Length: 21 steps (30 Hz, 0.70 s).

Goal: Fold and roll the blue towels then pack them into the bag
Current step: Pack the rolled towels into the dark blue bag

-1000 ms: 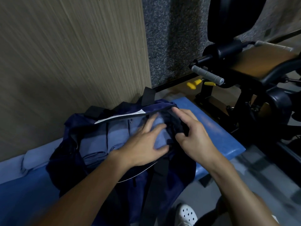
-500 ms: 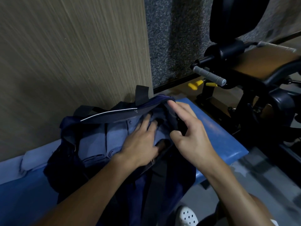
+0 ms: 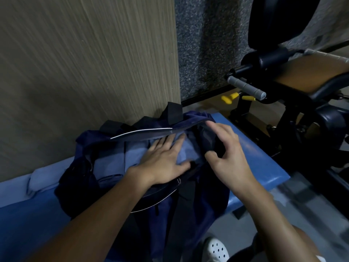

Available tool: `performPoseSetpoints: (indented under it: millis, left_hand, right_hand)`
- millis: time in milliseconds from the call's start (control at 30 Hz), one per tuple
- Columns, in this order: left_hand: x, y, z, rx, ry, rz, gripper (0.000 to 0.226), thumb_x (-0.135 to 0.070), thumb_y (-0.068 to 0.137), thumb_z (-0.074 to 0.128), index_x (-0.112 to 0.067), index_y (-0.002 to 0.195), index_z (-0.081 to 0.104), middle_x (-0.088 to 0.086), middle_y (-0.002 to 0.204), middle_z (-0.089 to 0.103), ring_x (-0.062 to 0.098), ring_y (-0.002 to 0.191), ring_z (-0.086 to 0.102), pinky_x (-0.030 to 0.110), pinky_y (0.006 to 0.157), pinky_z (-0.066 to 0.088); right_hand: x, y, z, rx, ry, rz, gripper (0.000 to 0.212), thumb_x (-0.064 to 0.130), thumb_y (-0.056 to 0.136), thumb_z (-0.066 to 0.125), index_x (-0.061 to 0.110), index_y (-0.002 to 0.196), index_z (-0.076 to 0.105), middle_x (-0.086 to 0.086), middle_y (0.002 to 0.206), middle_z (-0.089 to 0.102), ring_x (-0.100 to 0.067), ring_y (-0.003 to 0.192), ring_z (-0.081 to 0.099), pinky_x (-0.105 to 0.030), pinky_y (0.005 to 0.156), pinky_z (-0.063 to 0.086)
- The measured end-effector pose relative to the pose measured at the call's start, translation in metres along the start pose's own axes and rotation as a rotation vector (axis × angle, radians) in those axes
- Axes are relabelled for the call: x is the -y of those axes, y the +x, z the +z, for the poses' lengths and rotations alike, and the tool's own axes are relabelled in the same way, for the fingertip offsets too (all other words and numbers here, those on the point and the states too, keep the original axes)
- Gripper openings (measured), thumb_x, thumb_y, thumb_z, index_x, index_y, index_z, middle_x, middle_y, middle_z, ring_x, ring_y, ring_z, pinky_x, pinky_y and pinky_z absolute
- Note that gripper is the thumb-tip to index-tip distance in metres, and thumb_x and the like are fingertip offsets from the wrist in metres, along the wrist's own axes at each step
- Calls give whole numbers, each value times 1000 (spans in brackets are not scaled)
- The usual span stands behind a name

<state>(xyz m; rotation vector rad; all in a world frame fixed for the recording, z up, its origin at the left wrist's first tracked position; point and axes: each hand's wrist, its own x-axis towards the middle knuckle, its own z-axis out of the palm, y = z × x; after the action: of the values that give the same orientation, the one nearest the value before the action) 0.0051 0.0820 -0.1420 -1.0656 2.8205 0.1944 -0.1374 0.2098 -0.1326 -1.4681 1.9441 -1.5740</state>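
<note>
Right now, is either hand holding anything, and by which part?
The right hand pinches the bag by the edge of its opening at the right end. The left hand holds nothing; it presses flat on the towels inside.

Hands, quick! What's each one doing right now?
Left hand: open, fingers flat, pressing a blue towel in the bag.
Right hand: pinching the bag's rim.

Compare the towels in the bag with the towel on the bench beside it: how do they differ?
The towels in the bag are rolled, side by side; the towel on the bench looks loosely bunched. The towels in the bag are packed; the towel on the bench lies outside the bag. The left hand presses flat on the towels in the bag; nothing touches the towel on the bench. All are light blue.
</note>
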Motion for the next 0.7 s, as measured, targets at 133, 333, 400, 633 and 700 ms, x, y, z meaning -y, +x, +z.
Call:
performPoseSetpoints:
  millis: [133, 333, 400, 633, 700]
  left_hand:
    - [-6, -5, -4, -67, -25, 16, 80, -64, 93, 35, -33, 155, -4, 0, 165, 2, 19, 150, 3, 35, 122, 0]
    - [-5, -49, -19, -257, -327, 55, 54, -50, 97, 44, -31, 147, 36, -6, 148, 42, 16, 136, 37, 38, 110, 35]
    - [1, -69, -28, -349, -367, 87, 43, -42, 98, 46, -26, 137, 49, -8, 131, 54, 14, 124, 47, 38, 101, 43]
    - [60, -141, -64, -649, -386, 53, 31, -30, 92, 41, -16, 100, 67, -11, 96, 60, 9, 94, 56, 26, 83, 45]
    - [90, -160, -66, -694, -387, -6, 25, -24, 91, 45, -15, 99, 67, -9, 95, 62, 10, 92, 57, 26, 81, 45]
  right_hand:
    - [0, -1, 0, -43, -56, 15, 66, 18, 68, 52, 31, 132, 53, 16, 130, 46, -16, 131, 33, -46, 110, 30]
    - [16, -10, 1, -63, -34, 26, 48, 24, 70, 55, 38, 116, 59, 12, 133, 49, -18, 141, 27, -52, 114, 22]
    - [26, -14, 3, -94, -125, -19, 42, 25, 71, 54, 32, 111, 64, 10, 132, 51, -16, 143, 23, -50, 118, 14]
    - [103, -19, 69, 54, -30, -170, 31, 18, 72, 53, 23, 96, 70, 9, 110, 63, -12, 123, 49, -40, 113, 27]
    - [128, -22, 98, 148, 120, -145, 28, 10, 74, 53, 20, 95, 70, 10, 104, 63, -7, 111, 54, -22, 102, 37]
